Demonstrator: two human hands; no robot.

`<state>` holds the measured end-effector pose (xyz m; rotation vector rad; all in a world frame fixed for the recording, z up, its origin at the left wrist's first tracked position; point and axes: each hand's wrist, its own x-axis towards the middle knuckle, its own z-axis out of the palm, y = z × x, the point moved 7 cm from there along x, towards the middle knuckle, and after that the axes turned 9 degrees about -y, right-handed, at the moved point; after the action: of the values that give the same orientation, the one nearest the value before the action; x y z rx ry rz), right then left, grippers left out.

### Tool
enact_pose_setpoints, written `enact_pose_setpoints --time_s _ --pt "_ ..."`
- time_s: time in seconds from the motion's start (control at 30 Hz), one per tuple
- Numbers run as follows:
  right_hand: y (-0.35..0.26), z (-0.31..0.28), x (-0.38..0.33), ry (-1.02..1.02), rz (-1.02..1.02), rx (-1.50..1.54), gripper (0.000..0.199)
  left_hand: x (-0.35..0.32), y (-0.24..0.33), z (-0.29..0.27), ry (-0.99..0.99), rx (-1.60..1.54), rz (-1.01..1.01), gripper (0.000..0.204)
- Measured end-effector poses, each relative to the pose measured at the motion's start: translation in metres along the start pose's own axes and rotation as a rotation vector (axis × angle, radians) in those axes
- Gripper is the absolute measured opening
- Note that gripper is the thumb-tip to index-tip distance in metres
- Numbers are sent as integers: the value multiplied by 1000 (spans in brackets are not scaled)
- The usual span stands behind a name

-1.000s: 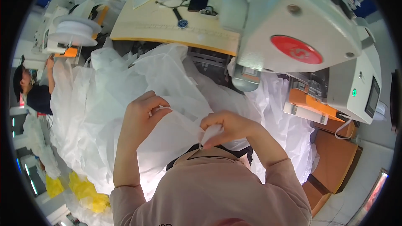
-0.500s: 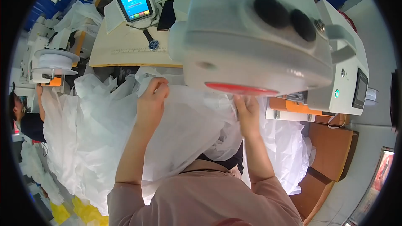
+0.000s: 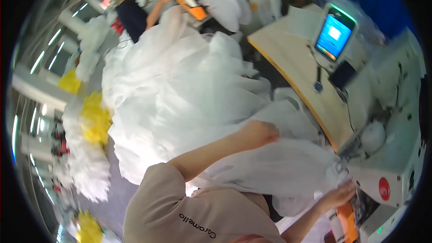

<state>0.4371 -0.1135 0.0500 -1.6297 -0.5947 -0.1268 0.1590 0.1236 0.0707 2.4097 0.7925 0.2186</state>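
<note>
A large heap of thin white fabric (image 3: 189,85) fills the middle of the view and spills down to my lap. My left hand (image 3: 260,134) is closed on a fold of it, with the arm stretched out over the cloth. My right hand (image 3: 336,195) pinches the fabric's edge right beside the white sewing machine (image 3: 396,162), close to its needle area. The cloth is stretched between my two hands.
A wooden table (image 3: 288,58) carries the machine, a lit screen on a stand (image 3: 334,32) and a dark phone. An orange part (image 3: 346,222) sits below my right hand. Yellow bundles (image 3: 92,117) lie at the left. A co-worker (image 3: 130,4) handles fabric at the top.
The view has swung to the left, toward the fabric heap. My left hand has moved away from the machine along the cloth, while my right hand stays by the machine.
</note>
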Motion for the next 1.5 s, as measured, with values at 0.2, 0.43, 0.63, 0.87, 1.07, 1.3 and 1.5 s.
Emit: enact_pose_setpoints --time_s 0.2,0.43,0.63,0.87,1.07,1.3,1.5 --pt "7 -22 24 5 65 -545 34 8 -32 -6 37 -87 -132 10" --pt "8 -20 20 -99 -95 -419 21 -10 -60 -51 137 -57 -29 24" --pt "-3 -2 5 -187 183 -54 44 -31 -99 -63 261 -233 -472 42" --pt "-49 -20 10 -443 121 -543 44 21 -12 -65 374 43 -40 38" --pt "-57 -113 -19 -318 273 -297 18 56 44 -29 87 -532 180 29" --pt "-30 -161 -16 -1 416 -257 18 74 79 7 11 -250 211 16" --pt "-18 -145 8 131 96 -935 26 83 74 25 115 -40 294 16"
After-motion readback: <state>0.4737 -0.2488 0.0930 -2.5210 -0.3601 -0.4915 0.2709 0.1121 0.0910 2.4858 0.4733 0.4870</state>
